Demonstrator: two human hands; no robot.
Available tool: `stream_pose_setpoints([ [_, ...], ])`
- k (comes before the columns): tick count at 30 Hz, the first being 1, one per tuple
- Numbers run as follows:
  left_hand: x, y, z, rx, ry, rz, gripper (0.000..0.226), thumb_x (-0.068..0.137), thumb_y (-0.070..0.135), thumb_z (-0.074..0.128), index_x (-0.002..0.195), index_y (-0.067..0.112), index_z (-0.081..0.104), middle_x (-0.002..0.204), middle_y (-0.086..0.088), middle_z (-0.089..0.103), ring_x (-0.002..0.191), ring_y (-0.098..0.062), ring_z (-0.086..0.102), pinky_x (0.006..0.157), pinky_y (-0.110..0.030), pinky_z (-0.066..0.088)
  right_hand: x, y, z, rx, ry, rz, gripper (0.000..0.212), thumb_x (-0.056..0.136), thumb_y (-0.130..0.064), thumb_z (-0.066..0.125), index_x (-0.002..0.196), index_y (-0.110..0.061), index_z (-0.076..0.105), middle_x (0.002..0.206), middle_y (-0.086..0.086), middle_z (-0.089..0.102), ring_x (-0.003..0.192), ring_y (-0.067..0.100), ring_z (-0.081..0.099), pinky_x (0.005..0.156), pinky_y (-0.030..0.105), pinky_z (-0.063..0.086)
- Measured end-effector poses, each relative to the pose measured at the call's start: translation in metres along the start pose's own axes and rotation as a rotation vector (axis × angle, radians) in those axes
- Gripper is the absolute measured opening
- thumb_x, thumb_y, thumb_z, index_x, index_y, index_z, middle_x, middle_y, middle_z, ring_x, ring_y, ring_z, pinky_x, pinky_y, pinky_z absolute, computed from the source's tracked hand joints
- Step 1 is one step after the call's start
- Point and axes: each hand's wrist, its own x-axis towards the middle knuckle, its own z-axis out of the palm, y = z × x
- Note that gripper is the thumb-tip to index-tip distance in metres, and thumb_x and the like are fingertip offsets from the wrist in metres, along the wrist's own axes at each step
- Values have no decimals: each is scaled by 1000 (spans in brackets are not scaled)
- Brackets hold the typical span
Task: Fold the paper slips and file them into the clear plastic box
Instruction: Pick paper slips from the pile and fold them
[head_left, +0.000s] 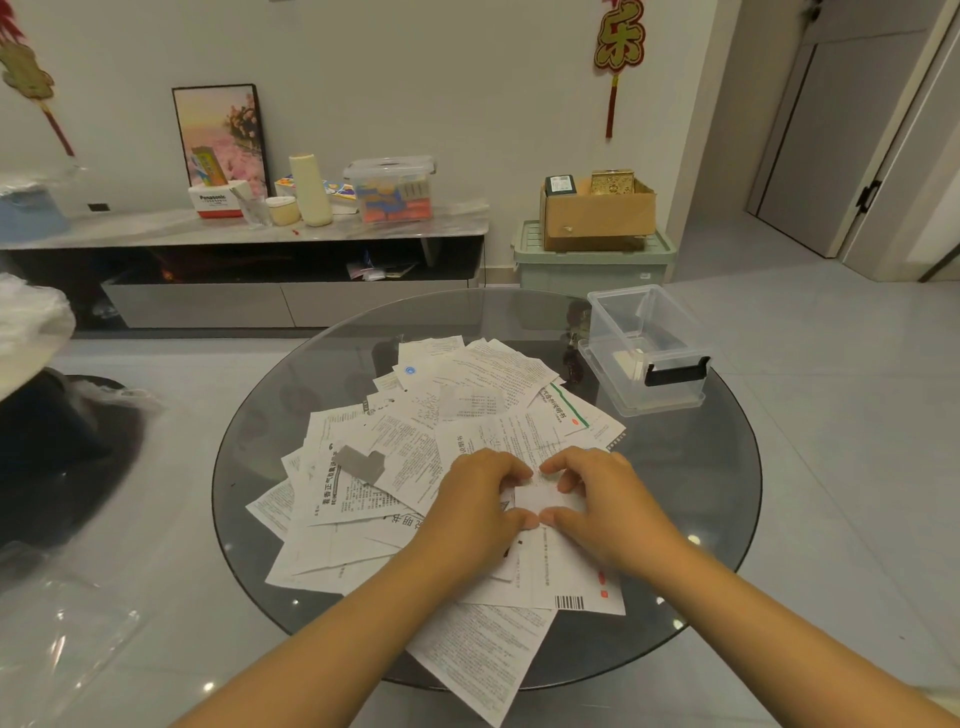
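A loose heap of printed paper slips covers the middle of a round glass table. Near its front, my left hand and my right hand both pinch one small white slip between thumb and curled fingers, the thumbs nearly meeting at its near edge. The slip lies just above the pile. A clear plastic box with a black latch stands open at the table's far right, with something pale inside it.
A dark grey folded piece lies on the pile to the left. Beyond the table stand a low TV cabinet with bottles and boxes, and a green crate under a cardboard box. Plastic wrap lies on the floor at left.
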Motion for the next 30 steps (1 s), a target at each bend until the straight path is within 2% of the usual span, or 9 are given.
stream_pose_setpoints([
  [2, 1, 2, -2, 30, -25, -8, 39, 79, 24, 74, 115, 25, 60, 106, 10, 53, 104, -8, 49, 91, -20, 40, 0, 0, -1, -45, -12, -7, 38, 82, -33, 68, 117, -33, 53, 102, -10, 49, 101, 8, 36, 90, 22, 34],
  [5, 3, 4, -4, 10, -29, -5, 35, 76, 22, 76, 107, 28, 63, 96, 11, 53, 91, -6, 51, 79, -14, 40, -1, 0, -2, -54, -24, -19, 33, 83, -32, 66, 115, -32, 58, 103, -8, 48, 102, 8, 35, 88, 20, 32],
  [8, 1, 5, -6, -81, -8, -26, 28, 74, 13, 77, 90, 31, 63, 80, 11, 53, 69, 1, 49, 61, -5, 38, -3, -2, -3, 10, -6, -22, 16, 83, -28, 66, 99, -29, 62, 97, -7, 50, 100, 9, 40, 76, 15, 32],
  [12, 1, 11, -8, -304, 33, -101, 25, 74, 9, 76, 84, 29, 65, 74, 9, 58, 60, 1, 51, 60, -12, 45, -4, -2, -8, 237, 24, 72, 7, 84, -20, 66, 81, -21, 60, 85, 1, 62, 75, 11, 54, 55, 9, 36],
  [16, 3, 20, -9, -512, 50, -201, 16, 76, 9, 76, 77, 22, 67, 74, 0, 69, 65, -11, 64, 61, -22, 51, -6, -1, -18, 441, 61, 141, 8, 85, -14, 65, 83, -8, 59, 80, 21, 65, 67, 18, 55, 61, 26, 45],
  [19, 4, 28, -5, -590, 43, -226, 15, 77, 7, 75, 73, 19, 68, 66, 0, 70, 55, -7, 64, 49, -17, 46, -10, 0, -23, 495, 117, 165, 6, 86, -12, 65, 82, -10, 60, 80, 17, 68, 69, 16, 59, 60, 22, 47],
  [22, 8, 34, 2, -646, 38, -243, 10, 77, 9, 75, 77, 18, 70, 69, -2, 73, 65, -13, 69, 59, -22, 53, -11, 4, -28, 481, 166, 184, 12, 85, -11, 65, 76, -16, 59, 80, 13, 69, 68, 16, 61, 57, 19, 46],
  [25, 13, 38, 13, -539, 64, -194, 15, 78, 17, 75, 92, 19, 70, 82, 1, 72, 77, -12, 68, 75, -26, 56, -7, 15, -36, 404, 209, 233, 5, 86, -13, 64, 82, -15, 61, 81, 10, 68, 68, 14, 58, 58, 20, 45],
  [30, 18, 46, 27, -337, 82, -94, 30, 82, 26, 71, 111, 20, 66, 103, 7, 66, 86, -4, 60, 68, -4, 43, 3, 46, -51, 214, 312, 354, 19, 90, -14, 59, 107, -9, 63, 94, 6, 65, 77, 16, 52, 61, 23, 37],
])
